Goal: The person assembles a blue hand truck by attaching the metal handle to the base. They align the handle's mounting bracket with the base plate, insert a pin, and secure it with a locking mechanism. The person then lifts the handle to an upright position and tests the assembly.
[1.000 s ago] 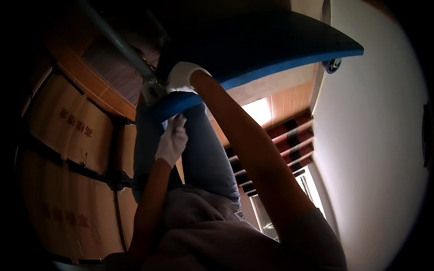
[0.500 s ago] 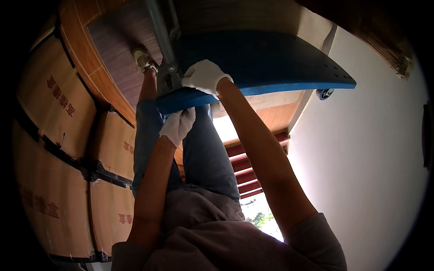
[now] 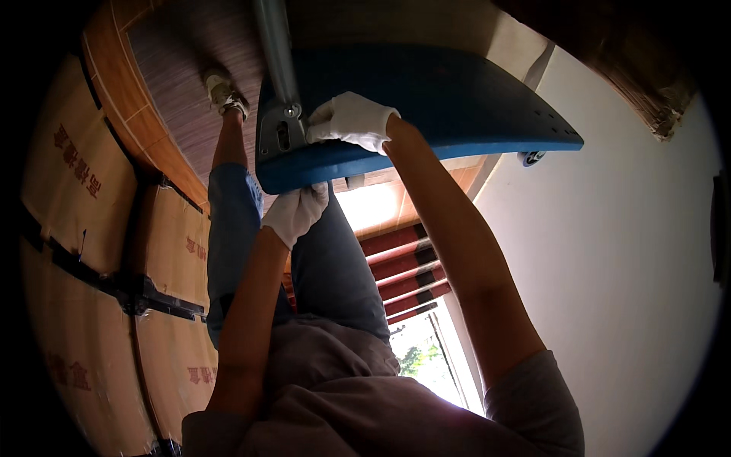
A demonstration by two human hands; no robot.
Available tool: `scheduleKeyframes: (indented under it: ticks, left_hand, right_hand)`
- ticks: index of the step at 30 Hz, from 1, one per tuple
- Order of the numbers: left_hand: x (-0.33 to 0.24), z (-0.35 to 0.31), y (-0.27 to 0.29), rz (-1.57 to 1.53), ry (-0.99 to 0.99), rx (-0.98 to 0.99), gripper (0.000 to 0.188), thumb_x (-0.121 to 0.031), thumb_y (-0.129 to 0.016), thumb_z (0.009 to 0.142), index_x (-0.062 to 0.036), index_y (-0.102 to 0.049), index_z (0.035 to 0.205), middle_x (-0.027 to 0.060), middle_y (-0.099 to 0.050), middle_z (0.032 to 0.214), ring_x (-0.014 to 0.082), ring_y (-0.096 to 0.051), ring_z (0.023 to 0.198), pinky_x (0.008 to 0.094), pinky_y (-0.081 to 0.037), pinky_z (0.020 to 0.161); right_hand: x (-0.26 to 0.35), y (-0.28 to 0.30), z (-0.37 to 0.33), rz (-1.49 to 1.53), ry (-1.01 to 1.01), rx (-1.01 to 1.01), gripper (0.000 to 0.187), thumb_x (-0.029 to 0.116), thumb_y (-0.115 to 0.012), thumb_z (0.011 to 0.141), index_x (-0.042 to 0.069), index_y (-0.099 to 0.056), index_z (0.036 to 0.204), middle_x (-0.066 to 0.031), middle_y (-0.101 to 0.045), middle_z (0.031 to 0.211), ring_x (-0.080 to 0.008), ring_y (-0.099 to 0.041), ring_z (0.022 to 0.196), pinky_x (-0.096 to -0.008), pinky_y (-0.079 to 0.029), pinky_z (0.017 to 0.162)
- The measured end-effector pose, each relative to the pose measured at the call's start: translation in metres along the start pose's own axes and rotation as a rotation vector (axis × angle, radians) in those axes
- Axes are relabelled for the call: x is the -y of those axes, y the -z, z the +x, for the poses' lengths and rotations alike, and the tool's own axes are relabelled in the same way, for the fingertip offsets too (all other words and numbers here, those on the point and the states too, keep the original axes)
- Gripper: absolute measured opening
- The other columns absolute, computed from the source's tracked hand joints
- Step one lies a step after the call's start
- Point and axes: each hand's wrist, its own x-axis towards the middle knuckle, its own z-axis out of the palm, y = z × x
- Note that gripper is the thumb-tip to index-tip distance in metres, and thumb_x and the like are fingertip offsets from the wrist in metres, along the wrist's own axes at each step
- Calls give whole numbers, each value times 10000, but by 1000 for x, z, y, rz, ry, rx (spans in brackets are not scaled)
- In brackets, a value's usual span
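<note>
A blue platform trolley (image 3: 411,95) is tilted in front of me. Its grey metal handle tube (image 3: 277,53) meets the deck at a slotted bracket (image 3: 279,134). My right hand (image 3: 352,122), in a white glove, lies over the deck beside this bracket with its fingers curled. The fingertips are turned away, so what they pinch is hidden. Below the trolley's near edge, my gloved left hand (image 3: 295,213) is closed against the lip, its fingertips partly out of sight underneath. A caster wheel (image 3: 531,158) shows under the far right corner.
Stacked cardboard cartons (image 3: 80,171) with dark straps stand along the left. A white wall (image 3: 609,251) rises on the right, and a brown bundle (image 3: 647,91) juts in at upper right. Red-fronted steps (image 3: 403,266) lie behind my legs, near a bright opening.
The view has shifted a little, so cartons, legs and trolley sit further left. My right hand has turned slightly flatter beside the bracket. The left hand stays at the lip.
</note>
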Motion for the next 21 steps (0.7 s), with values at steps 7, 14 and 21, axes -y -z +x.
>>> scheduleKeyframes:
  ticks: [7,14,21]
  left_hand:
    - [14,-2,-8,34,-126,136,103,-64,-548,866,22,-558,921,90,-601,874,176,-609,782,247,-556,738]
    - [31,9,12,71,-464,99,126,-7,-551,853,36,-545,971,102,-594,953,164,-613,841,272,-558,782]
    - [6,7,21,-447,-46,284,293,-58,-402,917,125,-368,1144,195,-507,1134,251,-530,1042,325,-452,925]
  right_hand:
    - [1,-4,-4,-67,28,-48,367,253,-662,743,11,-652,1019,-145,-652,928,-212,-593,856,-285,-440,809]
    - [-1,-2,0,-98,19,-34,373,252,-660,748,8,-644,1030,-136,-650,929,-205,-590,862,-286,-437,806]
    - [-5,4,7,34,15,63,357,223,-684,736,7,-652,1018,-125,-647,963,-204,-581,902,-284,-410,863]
